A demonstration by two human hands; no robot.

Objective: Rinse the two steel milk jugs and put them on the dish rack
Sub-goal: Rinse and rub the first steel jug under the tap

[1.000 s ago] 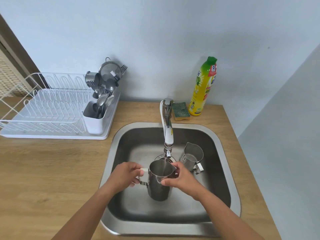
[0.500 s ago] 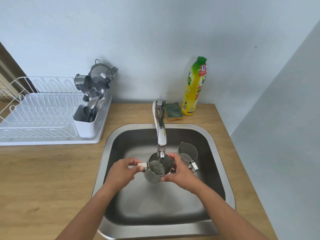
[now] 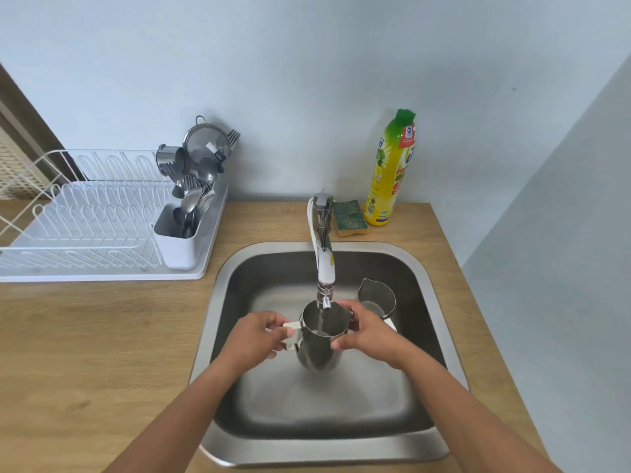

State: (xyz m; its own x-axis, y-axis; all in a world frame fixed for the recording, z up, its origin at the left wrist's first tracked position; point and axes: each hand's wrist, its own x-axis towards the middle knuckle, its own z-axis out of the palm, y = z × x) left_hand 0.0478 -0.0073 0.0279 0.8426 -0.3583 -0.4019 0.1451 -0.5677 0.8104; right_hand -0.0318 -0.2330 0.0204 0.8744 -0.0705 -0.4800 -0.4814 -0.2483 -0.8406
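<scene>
jug (image 3: 316, 349) nearer tap (image 3: 324, 264), pale wooden counter (image 3: 85, 336)

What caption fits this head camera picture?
Left hand and right hand hold a shiny steel milk jug under the chrome tap.

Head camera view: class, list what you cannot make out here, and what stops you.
All in the head view:
Handle of the held jug: largely covered by the left hand.
Lower side and handle of the second jug: partly behind the right hand.
Drain of the sink: not seen, likely behind the held jug.
Left end of the dish rack: cut off by the frame edge.
Label of the bottle: print too small to read.
</scene>
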